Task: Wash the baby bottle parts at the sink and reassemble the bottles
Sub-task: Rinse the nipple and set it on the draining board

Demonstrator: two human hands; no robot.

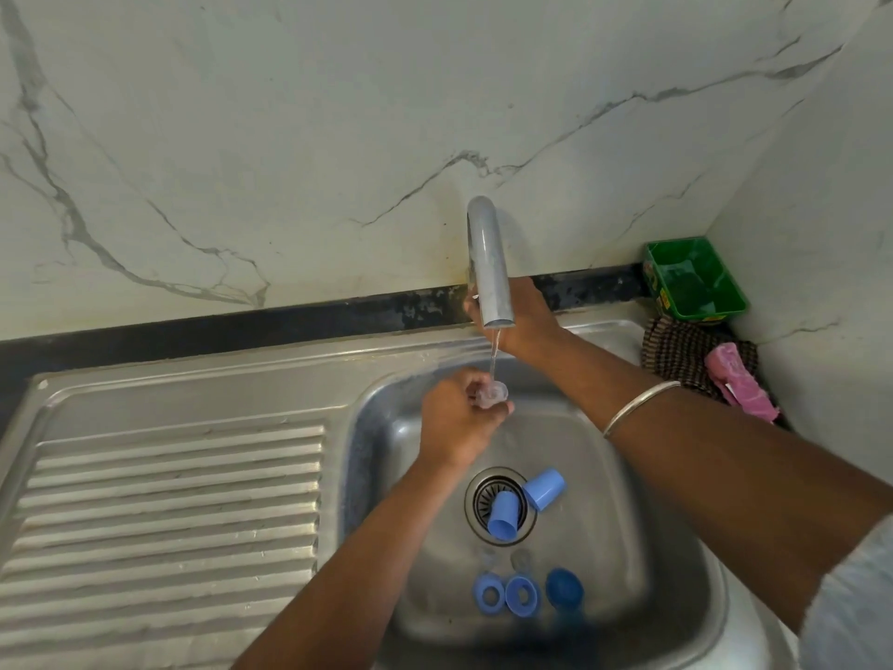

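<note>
Rings: lying in the sink with two caps, seemingly unwashed.
Left hand: fingers curled round a clear teat under the trickle.
Right hand: behind the tap; grip hidden.
Left to do: nearly everything; reassembly not yet begun.

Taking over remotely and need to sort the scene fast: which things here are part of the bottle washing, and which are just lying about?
Part of the job:
- clear teat in the left hand, under the tap
- right hand behind the tap
- two blue caps by the drain
- two blue rings
- sink

Lying about:
- green tub
- checked cloth
- pink scrubber
</note>
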